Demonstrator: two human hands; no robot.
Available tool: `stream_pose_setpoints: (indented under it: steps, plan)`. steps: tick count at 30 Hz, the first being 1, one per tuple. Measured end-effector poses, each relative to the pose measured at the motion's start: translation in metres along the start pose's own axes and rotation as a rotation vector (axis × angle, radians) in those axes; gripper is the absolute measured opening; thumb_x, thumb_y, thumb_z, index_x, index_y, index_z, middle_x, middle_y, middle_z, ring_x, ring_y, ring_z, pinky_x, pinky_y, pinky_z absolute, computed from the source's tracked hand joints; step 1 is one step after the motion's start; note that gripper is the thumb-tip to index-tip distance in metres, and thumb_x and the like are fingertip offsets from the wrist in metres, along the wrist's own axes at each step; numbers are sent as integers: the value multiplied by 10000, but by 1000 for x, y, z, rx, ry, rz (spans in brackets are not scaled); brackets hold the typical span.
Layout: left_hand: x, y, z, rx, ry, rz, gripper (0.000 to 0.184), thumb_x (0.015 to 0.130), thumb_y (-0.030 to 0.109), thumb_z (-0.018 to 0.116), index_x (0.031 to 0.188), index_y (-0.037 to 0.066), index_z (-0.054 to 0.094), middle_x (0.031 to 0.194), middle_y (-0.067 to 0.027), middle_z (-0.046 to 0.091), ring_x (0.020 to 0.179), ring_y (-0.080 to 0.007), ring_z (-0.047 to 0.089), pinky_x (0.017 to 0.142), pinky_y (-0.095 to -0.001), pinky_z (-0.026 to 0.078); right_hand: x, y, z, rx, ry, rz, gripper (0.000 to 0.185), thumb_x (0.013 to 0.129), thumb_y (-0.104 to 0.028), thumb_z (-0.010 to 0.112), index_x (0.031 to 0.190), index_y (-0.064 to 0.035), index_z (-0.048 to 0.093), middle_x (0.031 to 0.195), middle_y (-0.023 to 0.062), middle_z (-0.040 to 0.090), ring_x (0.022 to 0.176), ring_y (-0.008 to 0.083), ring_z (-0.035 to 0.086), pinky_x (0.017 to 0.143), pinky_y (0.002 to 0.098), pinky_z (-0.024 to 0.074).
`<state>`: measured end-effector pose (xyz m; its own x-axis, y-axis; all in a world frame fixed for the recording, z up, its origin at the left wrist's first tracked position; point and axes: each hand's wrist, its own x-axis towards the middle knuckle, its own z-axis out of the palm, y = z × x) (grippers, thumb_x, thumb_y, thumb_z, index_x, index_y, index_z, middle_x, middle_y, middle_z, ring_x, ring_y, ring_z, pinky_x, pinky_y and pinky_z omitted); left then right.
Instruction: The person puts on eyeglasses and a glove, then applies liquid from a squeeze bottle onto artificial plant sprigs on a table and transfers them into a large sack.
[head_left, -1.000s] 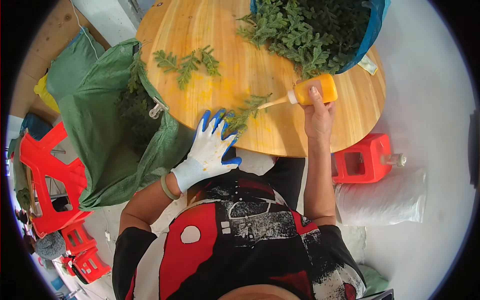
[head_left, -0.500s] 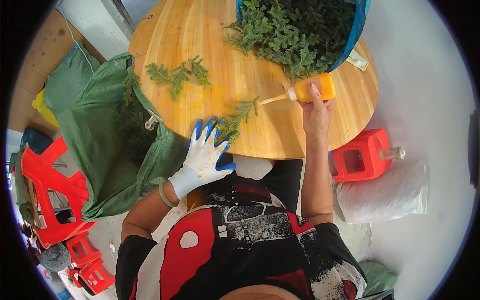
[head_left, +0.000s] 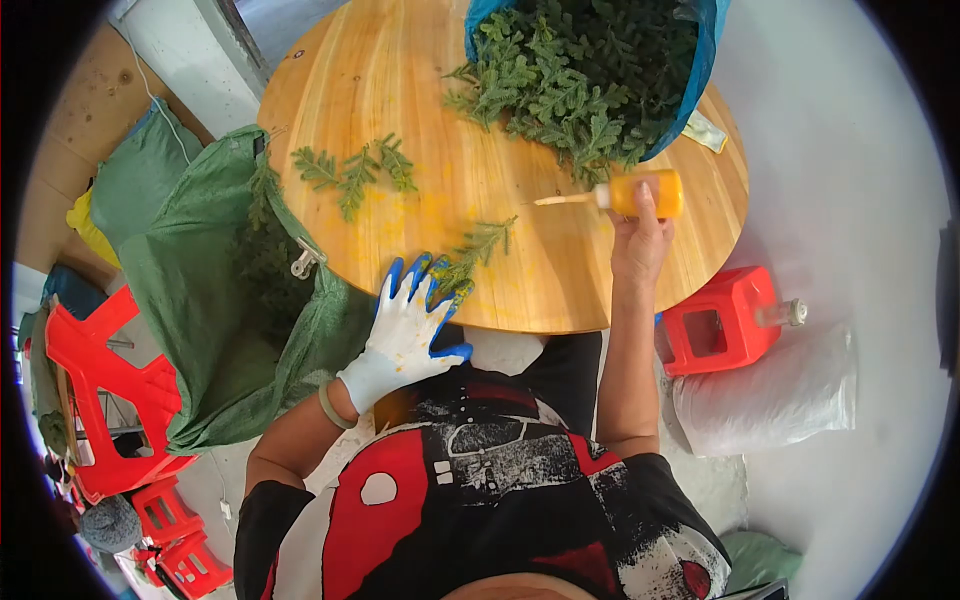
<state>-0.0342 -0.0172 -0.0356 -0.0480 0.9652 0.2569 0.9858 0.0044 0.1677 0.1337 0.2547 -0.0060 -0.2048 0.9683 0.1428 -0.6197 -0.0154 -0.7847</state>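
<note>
My left hand (head_left: pixel 408 318), in a white glove with blue fingertips, lies with its fingers spread at the front edge of a round wooden table (head_left: pixel 560 290). Its fingertips touch the lower end of a green fir sprig (head_left: pixel 486 243), which points up and to the right; whether they pin it cannot be made out. In my bare right hand (head_left: pixel 641 243) is an orange squeeze bottle (head_left: pixel 630 194). The bottle is tilted on its side, its long pale nozzle (head_left: pixel 563 200) aimed left, just apart from the sprig's tip.
Several small sprigs (head_left: pixel 358 178) lie at the table's left amid yellow specks. A blue bag (head_left: pixel 712 70) full of fir branches (head_left: pixel 580 85) stands at the back. A green sack (head_left: pixel 190 300) with a metal clip (head_left: pixel 306 259) hangs at left. Red stools (head_left: pixel 720 325) stand on both sides.
The bottle in my right hand has moved a little right, its nozzle drawing away from the sprig's tip. My left hand stays at the sprig. The view has shifted slightly.
</note>
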Motion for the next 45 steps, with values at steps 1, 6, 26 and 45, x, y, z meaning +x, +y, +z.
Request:
stream_pose_setpoints:
  steps: [1,6,26,45]
  plan:
    - [1,1,-1,-8,7,-8,784,732,598,615,1341,109,540,1398,-209,443,1347,-425,341,1147,-607,163,0,-3,-1,12,51,-27,249,907,-132,686,1111,-16,600,1025,110,659,909,208,671,784,334,579]
    - [22,-15,-33,181,-62,-335,753,756,672,575,1213,75,620,1311,-240,481,1297,-452,379,1135,-583,203,4,-35,-18,137,105,-80,270,910,-157,689,1126,-32,588,1071,139,651,975,233,660,830,352,573]
    - [254,66,24,84,-99,118,256,798,305,588,952,121,679,969,-116,688,873,-317,631,838,-391,466,-21,-84,-83,578,277,-4,413,919,-266,702,1182,-5,522,1135,232,624,1040,299,643,942,426,558]
    - [95,-72,-28,-811,-269,165,269,764,74,611,1014,28,698,951,-107,671,752,-289,595,722,-365,492,-66,-9,34,812,41,627,418,897,-289,718,1167,-24,543,1123,181,646,1038,300,644,1053,685,347]
